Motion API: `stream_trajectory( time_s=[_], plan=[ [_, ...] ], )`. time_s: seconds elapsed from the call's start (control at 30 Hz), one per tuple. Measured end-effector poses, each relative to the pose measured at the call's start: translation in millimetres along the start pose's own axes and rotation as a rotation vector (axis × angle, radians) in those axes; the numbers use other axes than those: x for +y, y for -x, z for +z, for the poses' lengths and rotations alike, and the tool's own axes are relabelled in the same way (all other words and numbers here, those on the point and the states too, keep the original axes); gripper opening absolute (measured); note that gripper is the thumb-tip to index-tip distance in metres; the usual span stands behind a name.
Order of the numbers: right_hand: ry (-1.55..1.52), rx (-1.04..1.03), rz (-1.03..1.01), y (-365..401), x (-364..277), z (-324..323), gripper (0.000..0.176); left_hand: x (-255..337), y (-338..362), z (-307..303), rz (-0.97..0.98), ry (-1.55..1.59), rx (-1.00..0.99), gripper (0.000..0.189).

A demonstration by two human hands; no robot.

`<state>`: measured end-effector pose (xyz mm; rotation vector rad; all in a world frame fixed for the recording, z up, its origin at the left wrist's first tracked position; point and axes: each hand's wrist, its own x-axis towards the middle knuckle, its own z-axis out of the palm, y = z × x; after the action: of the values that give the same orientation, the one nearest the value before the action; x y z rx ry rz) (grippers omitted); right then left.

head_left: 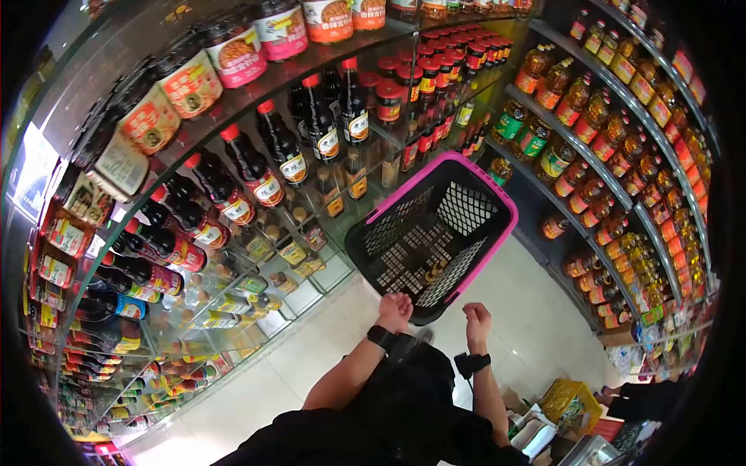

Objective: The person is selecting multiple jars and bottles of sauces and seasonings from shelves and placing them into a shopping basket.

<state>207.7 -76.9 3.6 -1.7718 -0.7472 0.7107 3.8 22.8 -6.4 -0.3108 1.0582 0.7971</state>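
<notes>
A black plastic shopping basket (381,268) with a pink edge stands in front of me, its lattice sides and bottom in view. My left hand (395,312), palm up with curled fingers, overlaps the basket's near rim. What those fingers hold, if anything, I cannot tell. To the right of the basket's near end, my right hand (477,318) hangs apart from it, fingers loosely bent together with nothing visible in them. Each wrist carries a black strap. Small round yellowish spots show near the basket's near end.
Glass shelves (326,268) on the left hold dark sauce bottles (280,144) and jars (190,81). Metal shelves (575,140) with cooking oil bottles (594,113) curve along the right. Pale floor tiles (536,303) lie between. A yellow crate (571,400) stands lower right, near another person's dark sleeve (645,400).
</notes>
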Motion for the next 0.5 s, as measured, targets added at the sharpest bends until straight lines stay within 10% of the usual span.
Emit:
stream_trajectory(
  time_s=[0.2, 0.3, 0.33, 0.5],
  plan=[
    [0.086, -0.371, -0.1, -130, -7, 33, 0.013, 11, -22, 25, 0.061, 0.157, 0.094, 0.012],
    [0.353, -0.503, -0.156, -187, -17, 46, 0.016, 14, -43, 32, 0.169, 0.296, -0.503, 0.012],
    [0.495, -0.562, -0.156, -202, -24, 49, 0.017, 11, -34, 52, 0.194, 0.301, -0.16, 0.012],
    [0.642, -0.83, -0.517, -279, 20, 85, 0.019, 3, -48, 83, 0.237, 0.424, -0.15, 0.013]
  ],
)
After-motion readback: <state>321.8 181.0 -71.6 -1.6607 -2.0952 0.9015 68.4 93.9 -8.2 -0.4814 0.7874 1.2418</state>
